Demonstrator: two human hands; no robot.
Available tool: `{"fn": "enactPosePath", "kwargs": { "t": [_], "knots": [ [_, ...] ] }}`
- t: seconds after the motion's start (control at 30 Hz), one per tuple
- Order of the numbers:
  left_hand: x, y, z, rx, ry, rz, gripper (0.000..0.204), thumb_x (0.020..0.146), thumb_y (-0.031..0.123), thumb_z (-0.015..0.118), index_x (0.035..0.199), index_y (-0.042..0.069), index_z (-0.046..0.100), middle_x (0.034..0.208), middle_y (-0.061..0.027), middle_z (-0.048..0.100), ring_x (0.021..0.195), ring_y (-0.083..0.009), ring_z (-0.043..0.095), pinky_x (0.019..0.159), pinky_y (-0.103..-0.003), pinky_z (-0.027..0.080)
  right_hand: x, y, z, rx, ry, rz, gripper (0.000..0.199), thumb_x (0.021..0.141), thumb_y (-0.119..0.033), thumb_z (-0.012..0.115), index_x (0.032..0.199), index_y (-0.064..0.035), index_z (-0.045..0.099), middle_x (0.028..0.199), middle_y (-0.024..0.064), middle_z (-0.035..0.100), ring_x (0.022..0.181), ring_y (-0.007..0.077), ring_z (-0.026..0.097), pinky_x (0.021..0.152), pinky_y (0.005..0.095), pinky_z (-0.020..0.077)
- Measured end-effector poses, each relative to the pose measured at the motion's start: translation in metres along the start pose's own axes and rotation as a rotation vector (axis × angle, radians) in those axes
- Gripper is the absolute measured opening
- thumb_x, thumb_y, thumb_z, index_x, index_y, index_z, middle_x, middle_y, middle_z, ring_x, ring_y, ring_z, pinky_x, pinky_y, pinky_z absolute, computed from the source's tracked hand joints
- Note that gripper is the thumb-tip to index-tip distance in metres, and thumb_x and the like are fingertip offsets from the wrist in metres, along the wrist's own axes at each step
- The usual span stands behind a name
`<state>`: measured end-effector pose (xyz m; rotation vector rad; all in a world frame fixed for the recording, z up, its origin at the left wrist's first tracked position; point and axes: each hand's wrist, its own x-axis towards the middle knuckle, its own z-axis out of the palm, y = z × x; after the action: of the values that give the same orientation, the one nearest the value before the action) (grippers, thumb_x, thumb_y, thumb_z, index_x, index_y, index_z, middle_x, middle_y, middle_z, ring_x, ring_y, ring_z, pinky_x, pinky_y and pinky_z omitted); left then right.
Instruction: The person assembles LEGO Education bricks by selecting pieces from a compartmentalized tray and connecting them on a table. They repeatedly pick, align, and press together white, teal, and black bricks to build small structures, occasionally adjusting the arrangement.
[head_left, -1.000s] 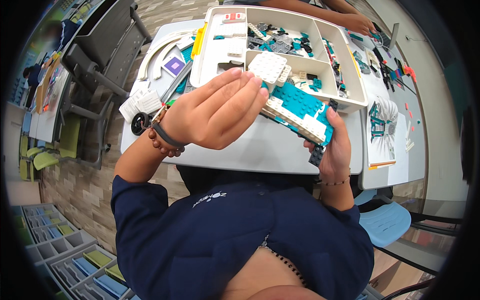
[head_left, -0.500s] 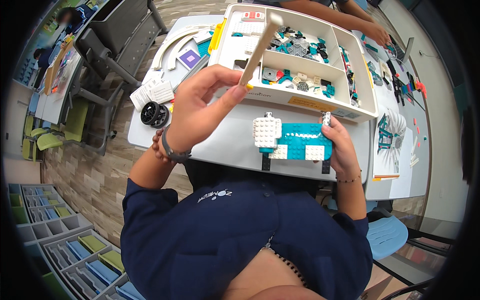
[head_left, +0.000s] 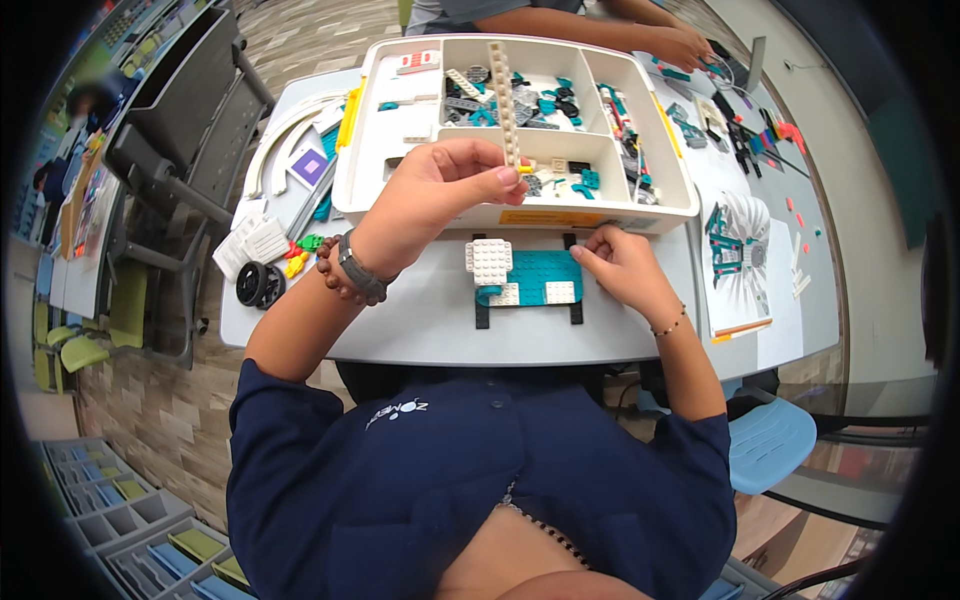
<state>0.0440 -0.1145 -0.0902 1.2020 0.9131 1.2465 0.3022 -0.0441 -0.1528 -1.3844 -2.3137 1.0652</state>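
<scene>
My left hand [head_left: 425, 195] is closed in a pinch on the lower end of a long off-white studded brick [head_left: 503, 100], held upright over the parts box. A small yellow piece [head_left: 525, 169] shows at those fingertips. Below, a teal brick-built model [head_left: 540, 275] lies on the table. It carries a raised white studded block [head_left: 490, 260] at its left, white plates along its near side and black beams jutting out. My right hand [head_left: 625, 265] holds the model's far right corner between thumb and fingers; part of the grip is hidden.
A white divided box [head_left: 600, 213] full of loose parts stands just beyond the model. Black wheels [head_left: 260, 285], coloured pieces [head_left: 300, 255] and white curved parts [head_left: 285, 130] lie left. Another person's hands [head_left: 680, 45] work at the far right. An open booklet [head_left: 740, 260] lies right.
The brick in my left hand has swung from a slant to nearly upright. My right hand has shifted on the model's corner, and the model now lies farther from the table's near edge.
</scene>
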Motion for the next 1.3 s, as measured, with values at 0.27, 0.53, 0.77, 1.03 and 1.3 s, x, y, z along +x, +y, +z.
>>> {"fn": "enactPosePath", "kwargs": {
  "t": [0.27, 0.53, 0.77, 1.03, 1.3],
  "knots": [
    [0.024, -0.012, 0.038, 0.049, -0.193, -0.110, 0.018, 0.088, 0.018, 0.063, 0.091, 0.001, 0.059, 0.086, -0.0053, 0.065, 0.084, -0.0101, 0.061, 0.077, -0.023, 0.049, -0.010, -0.037, -0.034, 0.169, 0.175, -0.550, 0.018, 0.090, -0.021, 0.054, 0.087, -0.0032, 0.055, 0.075, 0.0125, 0.061, 0.064, 0.0254, 0.060, 0.058, 0.0334, 0.0455],
    [0.031, -0.027, 0.057, 0.050, -0.248, -0.185, 0.018, 0.089, 0.018, 0.062, 0.091, 0.001, 0.057, 0.087, -0.0053, 0.064, 0.083, -0.0098, 0.060, 0.077, -0.025, 0.048, -0.010, -0.030, -0.035, -0.067, 0.283, -0.811, 0.016, 0.088, -0.013, 0.053, 0.075, -0.0047, 0.053, 0.065, 0.0099, 0.056, 0.058, 0.0282, 0.056, 0.053, 0.0367, 0.0433],
    [0.023, -0.039, 0.069, -0.068, -0.173, -0.083, 0.019, 0.090, 0.016, 0.060, 0.095, -0.002, 0.057, 0.087, -0.0047, 0.062, 0.081, -0.0097, 0.060, 0.075, -0.024, 0.050, -0.011, -0.031, -0.031, 0.140, 0.287, -0.788, 0.015, 0.086, -0.008, 0.052, 0.073, -0.0033, 0.054, 0.061, 0.0080, 0.053, 0.053, 0.0230, 0.053, 0.050, 0.0343, 0.0416],
    [0.007, -0.018, 0.019, 0.081, 0.112, 0.128, 0.013, 0.088, 0.012, 0.060, 0.094, 0.000, 0.057, 0.084, -0.0017, 0.061, 0.079, -0.0084, 0.059, 0.077, -0.025, 0.047, 0.004, -0.005, -0.072, 0.305, 0.274, -0.415, 0.028, 0.092, -0.017, 0.047, 0.069, -0.0003, 0.048, 0.053, 0.0028, 0.044, 0.051, 0.0079, 0.042, 0.048, 0.0268, 0.0345],
    [-0.023, -0.018, 0.017, 0.270, 0.069, -0.031, 0.016, 0.085, 0.017, 0.065, 0.086, 0.002, 0.058, 0.076, 0.0016, 0.057, 0.071, -0.0050, 0.054, 0.063, -0.020, 0.044, 0.050, 0.003, -0.075, -0.263, 0.352, -0.487, 0.026, 0.080, -0.019, 0.062, 0.098, -0.0013, 0.059, 0.096, 0.0162, 0.062, 0.086, 0.0284, 0.061, 0.073, 0.0365, 0.0476]
  ]
}}
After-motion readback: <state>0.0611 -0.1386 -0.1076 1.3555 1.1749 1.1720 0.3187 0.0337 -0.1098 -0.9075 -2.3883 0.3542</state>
